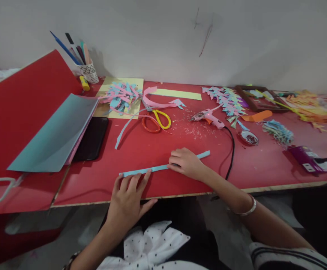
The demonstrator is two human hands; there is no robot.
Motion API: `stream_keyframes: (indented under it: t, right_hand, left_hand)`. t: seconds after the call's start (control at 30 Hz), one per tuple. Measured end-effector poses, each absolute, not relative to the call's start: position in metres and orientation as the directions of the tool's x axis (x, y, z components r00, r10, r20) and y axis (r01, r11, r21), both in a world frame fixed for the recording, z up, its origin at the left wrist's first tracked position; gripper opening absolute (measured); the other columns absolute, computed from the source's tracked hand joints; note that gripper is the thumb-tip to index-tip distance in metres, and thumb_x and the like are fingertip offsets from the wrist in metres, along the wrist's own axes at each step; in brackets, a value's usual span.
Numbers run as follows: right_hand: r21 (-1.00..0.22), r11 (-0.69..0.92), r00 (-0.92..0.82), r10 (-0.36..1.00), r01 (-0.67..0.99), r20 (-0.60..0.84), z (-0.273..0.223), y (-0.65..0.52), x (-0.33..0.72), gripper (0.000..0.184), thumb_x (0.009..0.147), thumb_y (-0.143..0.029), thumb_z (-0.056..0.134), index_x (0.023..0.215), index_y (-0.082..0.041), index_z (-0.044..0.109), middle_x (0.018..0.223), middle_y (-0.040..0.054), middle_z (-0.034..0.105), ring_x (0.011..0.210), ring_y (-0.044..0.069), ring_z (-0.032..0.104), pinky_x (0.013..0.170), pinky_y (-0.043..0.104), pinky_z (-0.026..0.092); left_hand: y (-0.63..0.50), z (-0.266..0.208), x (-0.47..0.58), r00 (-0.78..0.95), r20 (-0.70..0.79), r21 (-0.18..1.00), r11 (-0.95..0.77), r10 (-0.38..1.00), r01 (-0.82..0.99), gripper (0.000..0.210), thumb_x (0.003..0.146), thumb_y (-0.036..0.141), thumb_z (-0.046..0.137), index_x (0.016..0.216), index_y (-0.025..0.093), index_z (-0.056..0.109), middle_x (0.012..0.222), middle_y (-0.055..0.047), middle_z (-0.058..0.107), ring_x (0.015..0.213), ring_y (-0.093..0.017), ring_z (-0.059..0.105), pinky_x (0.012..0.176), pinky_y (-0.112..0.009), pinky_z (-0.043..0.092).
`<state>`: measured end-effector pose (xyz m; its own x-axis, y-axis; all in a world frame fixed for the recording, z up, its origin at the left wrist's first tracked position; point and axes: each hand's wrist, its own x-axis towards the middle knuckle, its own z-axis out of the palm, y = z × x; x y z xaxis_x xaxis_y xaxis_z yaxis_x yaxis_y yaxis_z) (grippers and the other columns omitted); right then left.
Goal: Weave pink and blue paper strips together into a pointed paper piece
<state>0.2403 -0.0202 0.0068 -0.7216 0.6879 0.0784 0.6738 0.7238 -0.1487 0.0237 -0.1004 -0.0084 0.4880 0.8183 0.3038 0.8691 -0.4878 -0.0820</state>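
Observation:
A narrow light-blue paper strip [159,168] lies slantwise near the front edge of the red table. My left hand [127,198] rests at its left end, fingers stretched out with the tips on the paper and the thumb apart. Further right, my right hand [186,163] is curled over the strip, fingers and thumb closed on it, and the strip's end shows beyond the hand. Behind the strip are scissors [161,119] with one red and one yellow handle loop, and a pink glue gun [208,117] on its side.
Fringed pink and blue paper [121,95] lies on a yellow sheet. A blue sheet [56,135] leans over a black phone-like slab [92,138] at left. A pen cup [89,72] stands by the wall. At right are a brown tray [260,98], a purple power strip [304,158] and a black cord [232,150].

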Motion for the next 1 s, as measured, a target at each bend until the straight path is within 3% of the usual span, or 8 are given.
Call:
stream_keyframes:
  t: [0.33,0.5,0.67,0.87,1.0]
  right_hand:
    - [-0.147,0.691,-0.697,0.717,0.708,0.012,0.010,-0.019,0.241,0.028,0.086,-0.033,0.043,0.071,-0.016,0.057,0.070,0.0022,0.054,0.066,0.013,0.045,0.059,0.025,0.023]
    - [-0.169,0.646,-0.646,0.761,0.745,0.061,0.010,-0.022,0.252,0.027,0.086,-0.031,0.043,0.068,-0.016,0.056,0.067,0.0016,0.053,0.063,0.012,0.045,0.059,0.025,0.023]
    - [-0.177,0.620,-0.608,0.784,0.764,0.123,0.008,-0.026,0.275,0.029,0.086,-0.033,0.042,0.067,-0.016,0.054,0.067,0.0015,0.055,0.064,0.012,0.047,0.065,0.026,0.027]
    - [-0.182,0.543,-0.525,0.840,0.820,0.139,0.010,-0.035,0.292,0.026,0.087,-0.030,0.040,0.070,-0.018,0.056,0.069,0.0009,0.055,0.069,0.013,0.049,0.078,0.030,0.028]
    - [-0.181,0.448,-0.429,0.893,0.875,0.136,0.010,-0.041,0.297,0.025,0.086,-0.031,0.041,0.071,-0.019,0.057,0.075,0.0021,0.055,0.072,0.015,0.048,0.077,0.033,0.029]
  left_hand:
    - [-0.103,-0.007,0.028,0.428,0.255,-0.037,-0.434,0.867,0.900,0.055,0.076,0.050,0.047,0.122,0.020,0.049,0.091,-0.009,0.058,0.087,-0.025,0.049,0.089,-0.047,0.033]
    - [-0.103,-0.007,0.027,0.453,0.296,-0.070,-0.454,0.841,0.888,0.054,0.078,0.048,0.044,0.122,0.017,0.048,0.091,-0.009,0.057,0.087,-0.024,0.049,0.092,-0.047,0.032]
    - [-0.102,-0.007,0.027,0.454,0.307,-0.074,-0.455,0.836,0.887,0.054,0.077,0.048,0.047,0.120,0.016,0.050,0.091,-0.010,0.056,0.086,-0.024,0.048,0.081,-0.039,0.041]
    - [-0.101,-0.004,0.028,0.488,0.344,-0.101,-0.485,0.802,0.869,0.054,0.074,0.046,0.051,0.117,0.012,0.053,0.087,-0.011,0.055,0.082,-0.024,0.047,0.078,-0.040,0.043]
    - [-0.100,-0.002,0.028,0.490,0.348,-0.096,-0.489,0.800,0.867,0.053,0.076,0.046,0.049,0.116,0.012,0.054,0.087,-0.011,0.055,0.082,-0.024,0.048,0.077,-0.039,0.043]
